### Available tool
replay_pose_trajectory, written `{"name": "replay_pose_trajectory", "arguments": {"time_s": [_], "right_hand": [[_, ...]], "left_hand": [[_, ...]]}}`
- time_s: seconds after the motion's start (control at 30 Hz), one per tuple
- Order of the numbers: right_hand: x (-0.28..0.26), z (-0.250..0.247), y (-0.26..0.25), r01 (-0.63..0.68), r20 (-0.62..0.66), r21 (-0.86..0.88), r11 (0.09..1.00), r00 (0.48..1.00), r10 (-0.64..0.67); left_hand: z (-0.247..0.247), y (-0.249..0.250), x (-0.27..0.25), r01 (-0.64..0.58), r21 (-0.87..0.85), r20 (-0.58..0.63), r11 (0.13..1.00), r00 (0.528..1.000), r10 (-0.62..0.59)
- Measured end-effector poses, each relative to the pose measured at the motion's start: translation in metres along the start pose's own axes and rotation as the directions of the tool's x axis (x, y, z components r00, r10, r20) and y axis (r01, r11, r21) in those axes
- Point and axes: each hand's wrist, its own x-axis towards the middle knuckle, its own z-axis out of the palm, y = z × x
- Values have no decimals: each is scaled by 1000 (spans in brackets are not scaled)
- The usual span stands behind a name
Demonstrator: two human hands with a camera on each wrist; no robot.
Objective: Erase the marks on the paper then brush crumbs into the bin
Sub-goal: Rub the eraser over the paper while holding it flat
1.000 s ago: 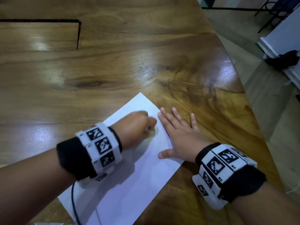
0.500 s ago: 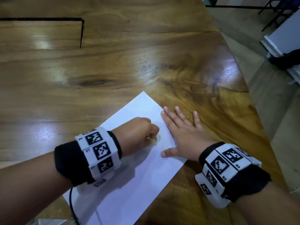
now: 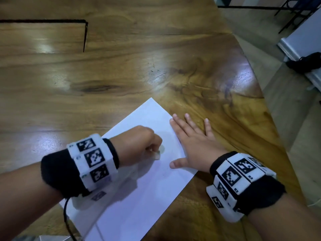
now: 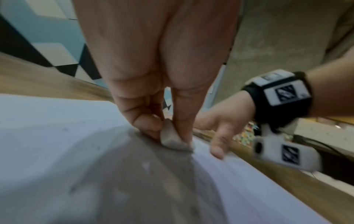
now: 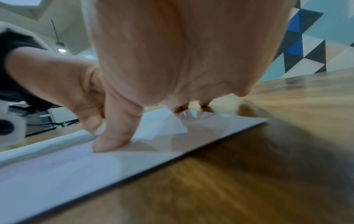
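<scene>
A white sheet of paper (image 3: pixel 139 185) lies at an angle on the glossy wooden table (image 3: pixel 121 70), one long edge close to the table's right-hand side. The left hand (image 3: pixel 139 145) is curled into a loose fist over the middle of the sheet, and from the left wrist view its thumb and forefinger pinch a small, worn, greyish eraser (image 4: pixel 172 139) whose lower edge is pressed down onto the paper. The right hand (image 3: pixel 194 145) lies flat with its fingers spread, straddling the sheet's right edge: the thumb (image 5: pixel 113 136) and the heel of the palm bear down on the paper while the outer fingers reach past the edge onto bare wood. A few dark specks (image 4: pixel 66 129) are scattered on the sheet near the eraser; they may be crumbs or leftover pencil marks, but the picture is too blurred there to say which. Both wrists wear black bands carrying white blocks with printed square markers, and a thin black cable (image 3: pixel 66 221) trails from the left one across the near corner of the paper.
</scene>
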Motion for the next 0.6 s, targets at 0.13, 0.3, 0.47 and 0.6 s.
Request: {"name": "replay_pose_trajectory", "arguments": {"time_s": [0.13, 0.3, 0.47, 0.6], "right_hand": [[0, 1, 0, -5, -7, -1, 1000, 1000, 5], [-1, 0, 0, -5, -11, -15, 1000, 1000, 5], [-1, 0, 0, 2, -19, -5, 1000, 1000, -2], [1, 1, 1, 0, -19, -23, 1000, 1000, -1]], "left_hand": [[-20, -2, 36, 112, -24, -241, 993, 964, -114], [-2, 6, 26, 77, -8, -247, 997, 966, -76], [3, 9, 6, 43, -22, -84, 999, 995, -45], [-16, 10, 44, 190, -58, -301, 980, 933, -199]]}}
